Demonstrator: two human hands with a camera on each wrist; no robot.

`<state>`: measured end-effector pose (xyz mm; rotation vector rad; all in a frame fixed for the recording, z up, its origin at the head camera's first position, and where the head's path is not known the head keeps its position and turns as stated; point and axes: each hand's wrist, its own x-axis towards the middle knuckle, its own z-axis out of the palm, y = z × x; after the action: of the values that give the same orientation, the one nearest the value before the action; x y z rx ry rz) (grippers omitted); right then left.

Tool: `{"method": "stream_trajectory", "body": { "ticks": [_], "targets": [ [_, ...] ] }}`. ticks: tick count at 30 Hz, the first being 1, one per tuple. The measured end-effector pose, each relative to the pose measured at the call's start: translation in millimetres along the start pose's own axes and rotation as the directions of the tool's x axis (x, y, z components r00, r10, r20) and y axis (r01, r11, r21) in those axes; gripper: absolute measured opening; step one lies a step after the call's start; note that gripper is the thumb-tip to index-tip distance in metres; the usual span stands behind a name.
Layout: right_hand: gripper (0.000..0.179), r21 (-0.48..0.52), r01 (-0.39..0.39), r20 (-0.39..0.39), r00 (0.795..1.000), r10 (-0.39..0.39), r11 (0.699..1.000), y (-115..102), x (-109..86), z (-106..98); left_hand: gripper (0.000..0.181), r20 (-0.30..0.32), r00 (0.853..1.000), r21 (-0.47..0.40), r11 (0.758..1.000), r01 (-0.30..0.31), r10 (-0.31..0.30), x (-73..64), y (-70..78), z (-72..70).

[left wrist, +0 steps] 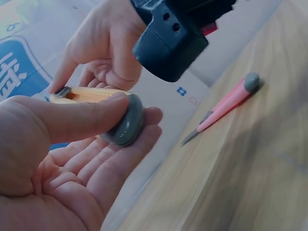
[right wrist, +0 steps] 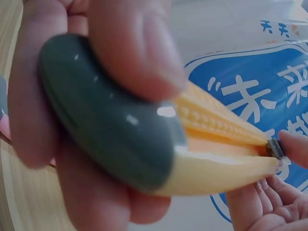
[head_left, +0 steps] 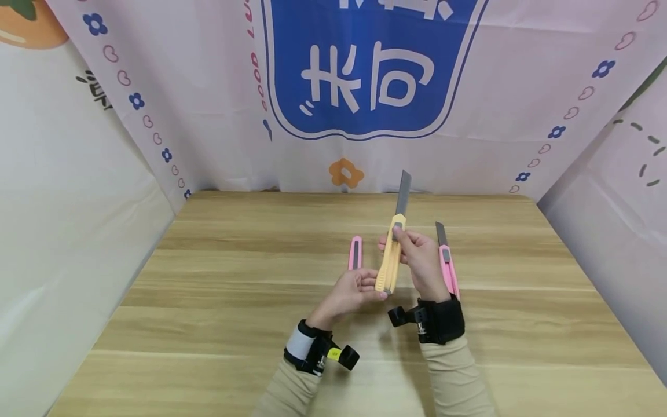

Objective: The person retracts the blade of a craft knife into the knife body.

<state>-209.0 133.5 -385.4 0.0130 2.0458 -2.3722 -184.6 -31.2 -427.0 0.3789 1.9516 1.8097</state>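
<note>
Jointly held above the tabletop (head_left: 208, 301): the yellow knife (head_left: 389, 263), blade (head_left: 403, 194) toward 12 o'clock, left hand (head_left: 356, 289) pinching its butt, right hand (head_left: 424, 263) its body. At its 8 o'clock, a pink knife (head_left: 355, 255); at 4, another knife (head_left: 448, 269).

Hard gloss, matt cloth, wood grain

The yellow cutter (head_left: 389, 263) looked like smooth, hard plastic, its inner track (right wrist: 207, 115) ribbed. Its grey end cap (right wrist: 106, 120) was glossy and threw small highlights. The blade (head_left: 403, 194) looked like dull grey metal. The 2 pink cutters (head_left: 448, 269) (head_left: 355, 255) appeared plastic too. The tabletop (head_left: 208, 324) showed smooth wood grain with a soft sheen. The backdrop (head_left: 219, 116) was creased, matt cloth; the sleeves (head_left: 453, 376) were wrinkled fabric. A black wrist camera (left wrist: 168, 53) had a smooth, faintly shiny plastic shell.
</note>
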Motion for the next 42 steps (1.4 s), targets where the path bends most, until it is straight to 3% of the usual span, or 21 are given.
{"method": "stream_trajectory", "body": {
  "ticks": [4,14,20,29,42],
  "targets": [
    [0.054,-0.043,-0.017,0.003,1.000,0.017,0.999,-2,3.0,-1,0.044,0.017,1.000,0.009,1.000,-0.020,0.020,0.0,-1.2,0.2],
    [0.051,-0.058,-0.042,0.014,0.999,0.043,0.997,3,12.5,-2,0.044,0.055,0.998,0.041,0.999,-0.006,0.004,-7.2,-2.3,-2.4],
    [0.034,-0.037,-0.042,0.042,0.998,0.043,0.998,4,14.2,0,0.044,0.050,0.999,-0.002,1.000,-0.005,0.005,-12.4,-5.0,1.0],
    [0.025,0.040,0.002,0.030,1.000,-0.003,0.999,5,13.3,5,0.042,0.043,0.999,-0.009,1.000,-0.011,0.011,-16.4,-3.5,3.1],
    [0.036,0.010,-0.019,0.021,1.000,0.019,1.000,6,15.2,8,0.041,0.038,0.999,0.029,1.000,-0.006,0.005,-13.7,-5.6,-2.5]
  ]
}}
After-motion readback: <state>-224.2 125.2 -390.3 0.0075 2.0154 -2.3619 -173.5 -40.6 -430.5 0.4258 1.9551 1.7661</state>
